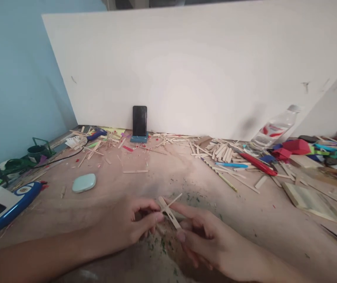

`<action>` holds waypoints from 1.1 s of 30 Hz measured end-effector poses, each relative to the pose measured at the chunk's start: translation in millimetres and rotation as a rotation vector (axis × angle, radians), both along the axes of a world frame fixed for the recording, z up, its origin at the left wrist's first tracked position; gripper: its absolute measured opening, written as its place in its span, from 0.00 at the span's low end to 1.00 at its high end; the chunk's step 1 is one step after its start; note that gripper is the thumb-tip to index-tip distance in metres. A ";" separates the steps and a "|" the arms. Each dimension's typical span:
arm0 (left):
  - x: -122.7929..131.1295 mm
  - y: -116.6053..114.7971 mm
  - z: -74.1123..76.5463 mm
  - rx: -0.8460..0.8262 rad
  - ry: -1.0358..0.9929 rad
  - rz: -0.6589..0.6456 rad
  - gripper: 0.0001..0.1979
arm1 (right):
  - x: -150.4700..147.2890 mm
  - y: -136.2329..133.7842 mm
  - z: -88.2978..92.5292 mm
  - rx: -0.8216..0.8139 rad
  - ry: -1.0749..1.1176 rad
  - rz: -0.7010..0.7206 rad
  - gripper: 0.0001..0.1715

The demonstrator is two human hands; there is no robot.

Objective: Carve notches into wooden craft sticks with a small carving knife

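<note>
Low in the middle of the view, my left hand (127, 226) and my right hand (206, 236) meet over the wooden tabletop (168, 184). Between their fingertips is a small piece made of wooden craft sticks (168, 210): a flat stick with a thinner stick crossing it at an angle. Both hands pinch it, the left with thumb and forefinger from the left, the right from below and the right. The piece sits just above the table.
A black phone (139, 122) stands upright against the white board (186, 67) at the back. Loose sticks (221, 151), a red cutter (258, 164), a plastic bottle (274, 127) and coloured clutter fill the right. A pale oval case (84, 182) and blue-white device (3, 204) lie left.
</note>
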State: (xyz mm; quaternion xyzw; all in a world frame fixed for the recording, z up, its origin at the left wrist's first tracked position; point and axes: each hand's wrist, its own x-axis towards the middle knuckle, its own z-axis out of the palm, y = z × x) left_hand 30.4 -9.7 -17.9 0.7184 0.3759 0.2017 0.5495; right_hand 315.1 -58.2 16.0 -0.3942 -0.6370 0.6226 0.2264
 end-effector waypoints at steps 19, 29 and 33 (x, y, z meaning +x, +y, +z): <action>-3.2 3.2 19.4 0.081 0.000 0.076 0.22 | -6.2 2.7 -8.1 -0.031 0.043 -0.144 0.44; -2.7 1.5 17.1 0.036 0.025 0.042 0.19 | -15.7 -1.5 -11.7 -0.028 0.040 -0.164 0.36; -0.4 -1.3 13.1 0.015 0.042 0.005 0.19 | -18.0 -2.4 -12.5 0.007 0.039 -0.198 0.33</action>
